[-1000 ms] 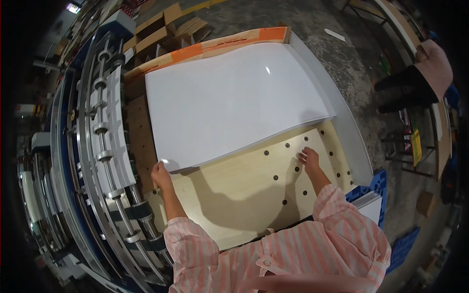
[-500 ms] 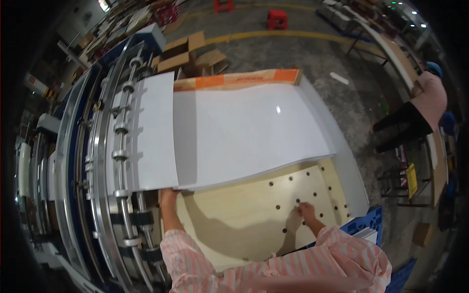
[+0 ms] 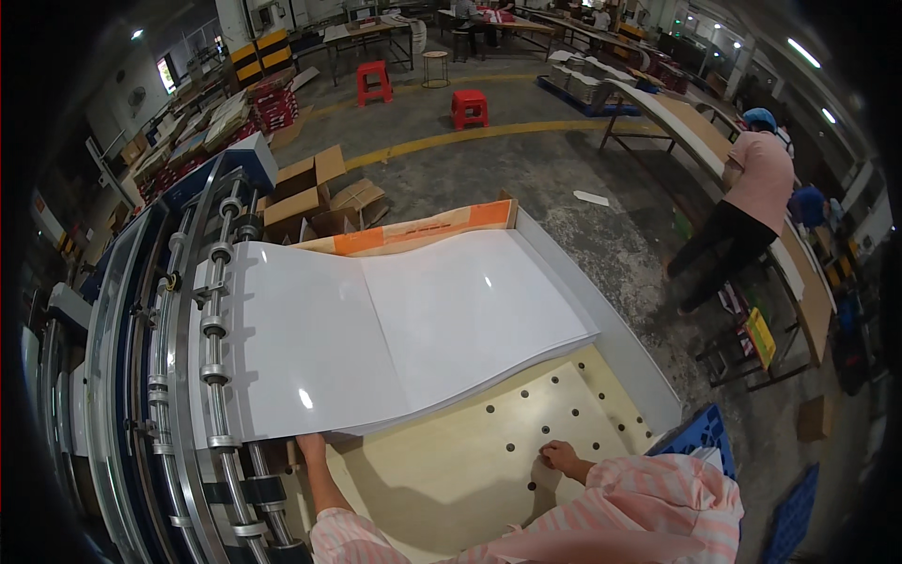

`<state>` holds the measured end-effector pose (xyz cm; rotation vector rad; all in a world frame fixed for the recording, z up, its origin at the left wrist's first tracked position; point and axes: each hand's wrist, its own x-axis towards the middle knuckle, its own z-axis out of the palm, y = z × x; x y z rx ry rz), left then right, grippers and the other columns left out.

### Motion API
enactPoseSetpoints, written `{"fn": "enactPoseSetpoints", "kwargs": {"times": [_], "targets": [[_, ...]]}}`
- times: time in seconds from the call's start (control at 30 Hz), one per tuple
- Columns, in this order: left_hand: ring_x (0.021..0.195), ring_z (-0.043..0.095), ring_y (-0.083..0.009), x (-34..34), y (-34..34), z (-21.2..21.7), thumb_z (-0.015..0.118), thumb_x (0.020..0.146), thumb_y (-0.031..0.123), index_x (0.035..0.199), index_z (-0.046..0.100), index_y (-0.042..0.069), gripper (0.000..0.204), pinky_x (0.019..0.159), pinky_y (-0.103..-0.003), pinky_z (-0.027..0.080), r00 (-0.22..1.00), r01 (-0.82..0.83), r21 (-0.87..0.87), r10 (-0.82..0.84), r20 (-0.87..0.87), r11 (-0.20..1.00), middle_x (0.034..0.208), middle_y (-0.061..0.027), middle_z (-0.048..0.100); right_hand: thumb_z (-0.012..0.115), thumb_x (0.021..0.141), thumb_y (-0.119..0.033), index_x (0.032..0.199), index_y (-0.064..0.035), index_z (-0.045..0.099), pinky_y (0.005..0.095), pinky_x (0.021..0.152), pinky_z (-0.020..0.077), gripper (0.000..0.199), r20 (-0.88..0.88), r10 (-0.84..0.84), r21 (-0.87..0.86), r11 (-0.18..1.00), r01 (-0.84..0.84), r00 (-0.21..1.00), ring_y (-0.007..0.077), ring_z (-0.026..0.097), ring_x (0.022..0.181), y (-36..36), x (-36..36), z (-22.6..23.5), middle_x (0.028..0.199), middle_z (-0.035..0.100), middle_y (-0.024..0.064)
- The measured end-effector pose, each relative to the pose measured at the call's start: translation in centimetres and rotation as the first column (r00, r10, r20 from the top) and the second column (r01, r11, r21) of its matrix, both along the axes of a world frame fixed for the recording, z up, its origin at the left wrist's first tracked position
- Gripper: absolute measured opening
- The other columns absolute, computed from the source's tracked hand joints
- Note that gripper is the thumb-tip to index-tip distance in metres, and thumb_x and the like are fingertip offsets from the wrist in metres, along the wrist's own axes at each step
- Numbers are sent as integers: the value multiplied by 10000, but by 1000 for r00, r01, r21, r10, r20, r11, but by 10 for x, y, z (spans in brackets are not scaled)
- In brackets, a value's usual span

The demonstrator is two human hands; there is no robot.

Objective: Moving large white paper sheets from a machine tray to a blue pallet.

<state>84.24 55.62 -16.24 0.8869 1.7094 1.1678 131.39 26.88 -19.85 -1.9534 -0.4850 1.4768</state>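
A large glossy white sheet (image 3: 301, 348) runs out from under the machine's rollers (image 3: 218, 324) on the left. Its free edge lies over a stack of white sheets (image 3: 479, 301). My left hand (image 3: 311, 446) is at the near edge of that sheet, beside the rollers; its fingers are mostly hidden under the sheet. Over a pale yellow board (image 3: 423, 479) dotted with dark round studs, my right hand (image 3: 561, 458) is closed in a loose curl, with nothing visible in it. Both forearms wear pink striped sleeves.
An orange-and-brown strip (image 3: 432, 228) borders the stack's far side; a grey-white panel (image 3: 606, 329) borders its right. Open cardboard boxes (image 3: 305, 188) stand beyond. Red stools (image 3: 469, 110) are farther off. A person (image 3: 756, 179) in a blue cap leans over a long table at right.
The upper sheet has come farther out from the rollers over the stack. My view has tilted up, showing more of the room. Both hands stay near the same spots.
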Motion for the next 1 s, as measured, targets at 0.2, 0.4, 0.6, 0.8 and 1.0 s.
{"fn": "enactPoseSetpoints", "kwargs": {"times": [0.2,0.4,0.6,0.8,1.0], "targets": [[937,429,-173,-32,-18,8,450,808,350,1107,416,47,427,744,-342,379,874,-13,9,7,486,1000,1070,-61,452,479,739,-67,823,26,565,258,428,405,152,-57,24,-47,999,-27,998,151,493,489,1,-4,-8,632,537,82],[898,499,-279,-49,-24,5,367,822,339,1023,470,113,320,687,-498,425,422,-50,96,-66,904,994,993,-72,518,472,754,-70,831,25,551,260,427,418,146,-155,-86,-37,996,81,984,159,492,489,7,-5,1,624,524,87],[949,489,-270,-27,-26,18,316,825,340,1032,470,103,350,729,-477,422,346,-8,63,-56,937,998,1060,-57,505,465,762,-79,802,15,545,250,406,395,130,-158,-147,-34,989,144,976,146,477,471,2,2,-5,599,509,71],[975,476,-249,-30,-33,24,311,816,357,1058,455,95,384,725,-427,418,408,-15,84,-71,910,996,1092,-60,491,468,761,-86,791,1,549,246,406,389,122,-113,-99,7,995,100,989,144,470,463,2,0,-5,593,507,68],[959,479,-255,-28,-29,29,307,806,419,1090,427,78,460,705,-407,420,434,-26,56,-39,900,998,1086,-94,487,467,762,-86,781,7,545,245,396,385,123,-132,-103,12,994,105,986,147,466,448,4,-1,-12,586,505,71]]}}
